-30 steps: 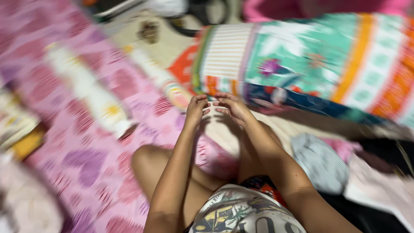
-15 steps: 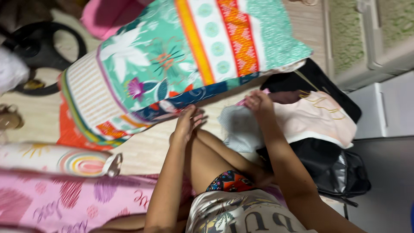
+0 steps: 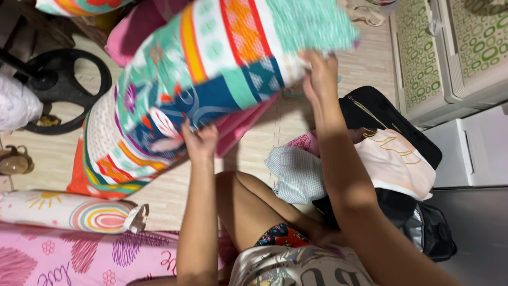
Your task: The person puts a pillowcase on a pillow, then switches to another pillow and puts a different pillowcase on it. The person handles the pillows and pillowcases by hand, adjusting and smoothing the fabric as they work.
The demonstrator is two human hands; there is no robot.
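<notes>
Left hand (image 3: 200,142): fingers curled onto the lower edge of the patterned pillow (image 3: 211,74), grasping it from underneath. Right hand (image 3: 320,74): raised, fingers clamped on the pillow's right end, near the corner. Pillow is held up off the floor between both hands, tilted, right end higher than left; cover is multicoloured with teal, orange and navy bands.

Placed relative to the pillow:
- Pink cushion (image 3: 132,37) is seen behind its upper left edge, partly hidden.
- Checked grey cloth (image 3: 296,172) is lying below its right end, beside the bent knee.
- Pale pink garment (image 3: 397,161) is draped over a black bag (image 3: 381,114), lower right of it.
- Black fan base (image 3: 58,85) is standing on the wood floor (image 3: 275,127) to its left.
- Long bolster (image 3: 69,212) with sun and rainbow print is lying below its left end, against a pink mat (image 3: 63,257).
- White drawer unit (image 3: 450,53) with green-circle fronts is set well to its right.
</notes>
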